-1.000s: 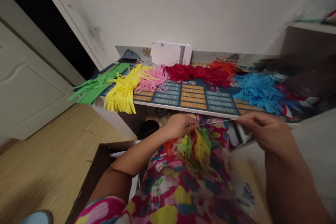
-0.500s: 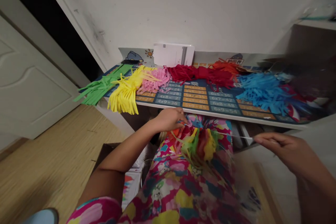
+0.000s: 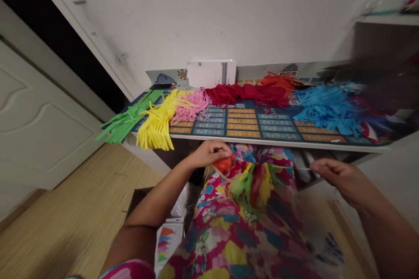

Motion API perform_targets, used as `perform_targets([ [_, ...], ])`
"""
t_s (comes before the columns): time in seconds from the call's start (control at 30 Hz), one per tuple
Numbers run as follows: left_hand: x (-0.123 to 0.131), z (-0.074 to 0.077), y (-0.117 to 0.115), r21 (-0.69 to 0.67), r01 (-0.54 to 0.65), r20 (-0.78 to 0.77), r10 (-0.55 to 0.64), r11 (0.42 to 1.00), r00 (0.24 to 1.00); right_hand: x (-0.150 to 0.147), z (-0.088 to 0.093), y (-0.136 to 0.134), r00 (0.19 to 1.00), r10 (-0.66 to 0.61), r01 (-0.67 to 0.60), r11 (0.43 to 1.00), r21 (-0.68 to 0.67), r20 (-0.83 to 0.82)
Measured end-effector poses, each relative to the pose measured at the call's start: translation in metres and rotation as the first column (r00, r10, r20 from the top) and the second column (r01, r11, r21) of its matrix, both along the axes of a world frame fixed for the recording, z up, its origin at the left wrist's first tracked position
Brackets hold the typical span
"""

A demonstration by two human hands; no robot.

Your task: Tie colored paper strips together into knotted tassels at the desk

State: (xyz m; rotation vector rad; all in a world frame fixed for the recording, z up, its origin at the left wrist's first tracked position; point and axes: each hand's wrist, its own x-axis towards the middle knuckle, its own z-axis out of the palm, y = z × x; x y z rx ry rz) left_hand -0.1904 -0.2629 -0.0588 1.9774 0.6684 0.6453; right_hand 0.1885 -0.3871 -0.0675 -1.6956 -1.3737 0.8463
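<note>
Moved: right hand (image 3: 340, 176) came back in a touch and rose since half a second ago; left hand (image 3: 209, 153) sank a little under the desk edge, and an orange tassel (image 3: 224, 164) showed at its fingertips.
Left grip: closed, thumb and fingers pinched on the orange tassel, just below the desk front.
Right grip: closed, fingertips pinched on the thin string (image 3: 290, 167), well out to the right of the left hand.
String: ran pale and nearly level between the two hands, above the lap.
Strung tassels (image 3: 253, 183): a green, yellow and red bunch hung from the string just right of the left hand, down against the floral dress (image 3: 229, 235).
Desk (image 3: 262, 138): stood against the wall, a multiplication-table mat (image 3: 242, 122) spread over it.
Loose piles: green tassels (image 3: 126, 118) spilled off the left corner; yellow tassels (image 3: 157, 123) drooped over the front edge beside them; pink tassels (image 3: 190, 107) touched the yellow; red tassels (image 3: 245, 92) lay along the back; orange pile (image 3: 278, 80) sat behind the red; blue tassels (image 3: 327, 107) covered the right side.
Back edge: white box (image 3: 211, 73) stood against the wall.
Left side: white door (image 3: 39, 130) and wooden floor (image 3: 75, 209).
</note>
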Motion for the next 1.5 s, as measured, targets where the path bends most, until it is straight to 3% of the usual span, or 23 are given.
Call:
perform_targets([
  [0.1, -0.003, 0.007, -0.002, 0.043, 0.259, -0.053, -0.256, 0.965, 0.965, 0.004, -0.005, 0.003, 0.986, 0.104, -0.100, 0.994, -0.040, 0.126],
  [0.17, -0.002, 0.006, -0.004, 0.074, 0.325, -0.144, -0.312, 0.943, 0.939, 0.005, -0.009, 0.004, 0.969, 0.135, -0.135, 0.991, -0.017, 0.208],
  [0.23, 0.001, -0.001, -0.006, 0.135, 0.237, -0.197, -0.208, 0.962, 0.958, 0.002, -0.013, 0.005, 0.965, 0.167, -0.171, 0.985, 0.003, 0.201],
  [0.3, 0.005, -0.007, -0.006, 0.201, 0.126, -0.233, -0.078, 0.971, 0.969, -0.005, -0.016, 0.006, 0.976, 0.202, -0.201, 0.979, -0.024, 0.087],
  [0.37, 0.006, -0.009, -0.003, 0.270, 0.098, -0.302, -0.012, 0.958, 0.953, -0.012, -0.018, 0.008, 0.981, 0.195, -0.196, 0.979, -0.063, -0.025],
  [0.43, 0.003, -0.001, 0.001, 0.318, 0.136, -0.380, -0.006, 0.938, 0.925, -0.016, -0.016, 0.010, 0.980, 0.194, -0.197, 0.976, -0.087, -0.046],
  [0.53, -0.005, 0.023, 0.006, 0.314, 0.186, -0.405, -0.046, 0.931, 0.913, -0.012, -0.006, 0.012, 0.961, 0.276, -0.273, 0.954, -0.120, 0.011],
  [0.6, -0.007, 0.038, 0.009, 0.266, 0.162, -0.341, -0.064, 0.950, 0.938, -0.008, 0.007, 0.014, 0.956, 0.293, -0.291, 0.954, -0.079, 0.021],
  [0.7, 0.000, 0.046, 0.018, 0.057, -0.090, -0.154, 0.098, 0.994, 0.983, -0.011, 0.024, 0.019, 0.952, 0.239, -0.246, 0.969, -0.013, -0.190],
  [0.77, 0.012, 0.043, 0.025, -0.073, -0.274, -0.067, 0.269, 0.959, 0.961, -0.021, 0.027, 0.024, 0.885, 0.172, -0.215, 0.975, -0.051, -0.432],
  [0.83, 0.025, 0.040, 0.030, -0.109, -0.360, -0.026, 0.359, 0.927, 0.933, -0.035, 0.023, 0.029, 0.781, 0.108, -0.203, 0.975, -0.086, -0.615],
  [0.93, 0.041, 0.041, 0.022, -0.247, -0.326, 0.039, 0.346, 0.912, 0.937, -0.059, 0.011, 0.031, 0.651, 0.067, -0.220, 0.970, -0.103, -0.756],
  [1.03, 0.055, 0.041, -0.008, -0.402, -0.189, 0.137, 0.264, 0.896, 0.955, -0.084, -0.002, 0.030, 0.566, 0.044, -0.278, 0.950, -0.141, -0.823],
  [1.1, 0.064, 0.035, -0.034, -0.290, -0.144, 0.107, 0.182, 0.946, 0.978, -0.100, -0.007, 0.029, 0.513, 0.056, -0.334, 0.932, -0.139, -0.857],
  [1.17, 0.072, 0.023, -0.061, -0.066, -0.102, -0.019, 0.101, 0.993, 0.995, -0.111, -0.010, 0.030, 0.470, 0.096, -0.368, 0.925, -0.096, -0.877],
  [1.3, 0.068, 0.008, -0.096, 0.175, 0.109, -0.252, -0.063, 0.978, 0.966, -0.111, -0.008, 0.031, 0.458, 0.133, -0.282, 0.959, -0.002, -0.879],
  [1.4, 0.056, 0.023, -0.092, 0.347, 0.203, -0.284, -0.104, 0.916, 0.953, -0.099, -0.001, 0.028, 0.582, 0.163, -0.294, 0.956, -0.020, -0.797],
  [1.5, 0.060, 0.042, -0.063, 0.430, 0.108, -0.163, -0.040, 0.896, 0.986, -0.094, 0.013, 0.022, 0.708, 0.304, -0.435, 0.899, -0.055, -0.637],
])
